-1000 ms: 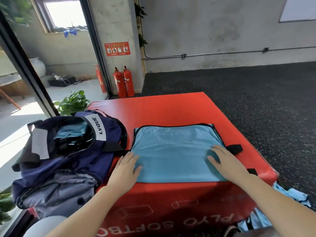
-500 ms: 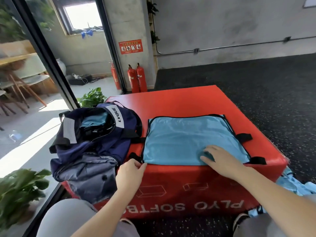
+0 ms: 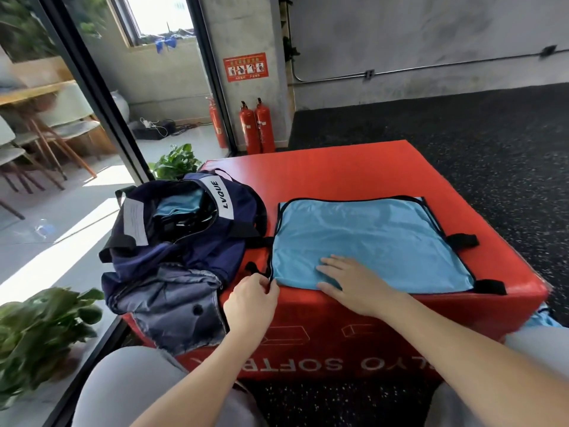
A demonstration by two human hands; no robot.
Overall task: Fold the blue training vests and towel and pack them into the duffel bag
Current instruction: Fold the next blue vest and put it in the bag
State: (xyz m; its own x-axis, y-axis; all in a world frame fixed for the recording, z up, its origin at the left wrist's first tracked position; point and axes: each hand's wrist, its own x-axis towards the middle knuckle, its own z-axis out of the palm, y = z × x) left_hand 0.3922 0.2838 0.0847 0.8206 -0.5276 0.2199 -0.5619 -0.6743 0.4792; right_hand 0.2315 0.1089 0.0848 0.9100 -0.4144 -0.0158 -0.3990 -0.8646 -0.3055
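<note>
The left hand pinched the light-blue black-trimmed mesh vest at its corner for folding; the right hand pressed it flat, anchoring it.

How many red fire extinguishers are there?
3: two extinguishers side by side at the pillar's base, and a third left of them behind the door frame, partly hidden.

The person's two forearms are bare from the elbow down to the left hand and the right hand, with no sleeve showing on either. Neither wrist nor any finger carries a watch, band or ring. Both legs are covered by plain light grey trousers of a smooth cloth, without pattern or print.
</note>
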